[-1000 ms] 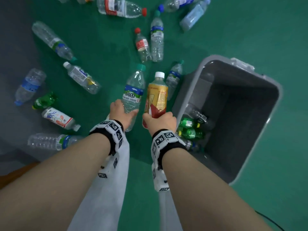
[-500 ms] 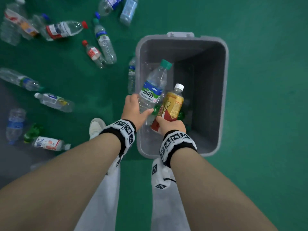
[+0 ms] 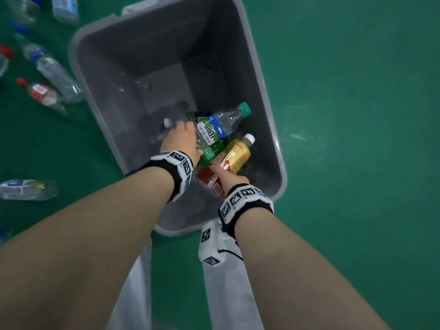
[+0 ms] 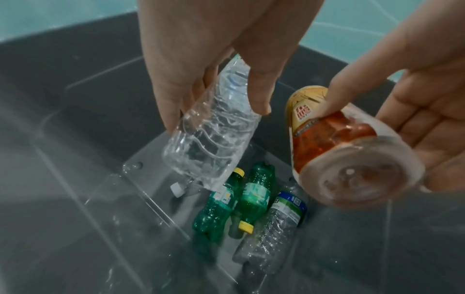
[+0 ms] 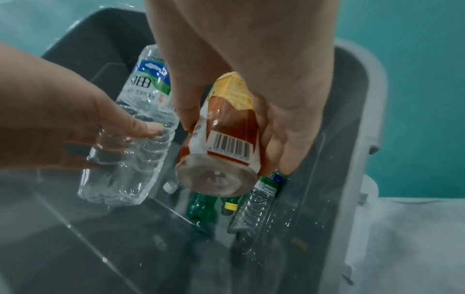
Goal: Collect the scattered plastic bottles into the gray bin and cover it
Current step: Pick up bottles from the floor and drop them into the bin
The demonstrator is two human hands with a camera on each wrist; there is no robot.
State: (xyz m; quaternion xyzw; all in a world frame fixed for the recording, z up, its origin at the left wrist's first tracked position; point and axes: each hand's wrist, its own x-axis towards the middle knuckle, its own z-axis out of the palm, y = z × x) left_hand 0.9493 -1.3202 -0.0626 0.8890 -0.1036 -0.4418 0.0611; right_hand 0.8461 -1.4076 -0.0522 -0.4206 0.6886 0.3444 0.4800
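The gray bin (image 3: pixel 270 98) stands open on the green floor below me. My left hand (image 3: pixel 182 136) is inside it and grips the lower body of a clear water bottle (image 3: pixel 221 125) with a green cap, which is tilted to the right. Beside it, my right hand (image 3: pixel 226 177) holds the base of a yellow-and-red tea bottle (image 3: pixel 237 153) with a white cap. On the bin's bottom lie two green bottles (image 4: pixel 254 197) and a clear bottle with a blue-green label (image 4: pixel 276 224). No lid is in view.
Several loose bottles lie on the floor left of the bin: a clear one (image 3: pixel 54 75) against its wall, a red-capped one (image 3: pixel 40 92) and another (image 3: pixel 26 189) nearer me. My legs in pale trousers (image 3: pixel 228 282) stand at the bin's near edge.
Both hands have carried their bottles from the floor over the rim and down into the bin. The bottles now tilt to the right. My view has closed in above the bin.
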